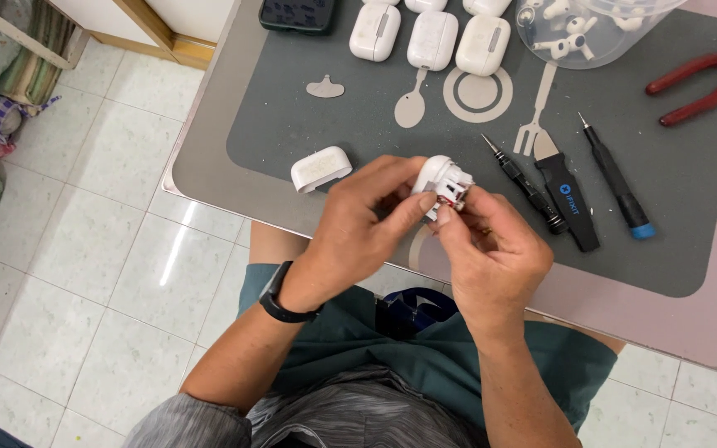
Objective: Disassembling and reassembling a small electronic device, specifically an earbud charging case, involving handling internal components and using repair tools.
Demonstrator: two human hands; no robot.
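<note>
1. I see my left hand (358,224) gripping a small white opened earbud case part (440,181), fingers curled round it above the table's (209,178) near edge.
2. My right hand (491,249) pinches the same part from below, fingertips at its exposed inner workings.
3. Just left of it, a white case shell (320,168) lies on the grey mat (674,178).
4. To the right lie two black screwdrivers (524,184), a black pry tool (568,202), and red pliers (703,80) farther off.
5. Three white cases (431,37) sit at the far edge.
</note>
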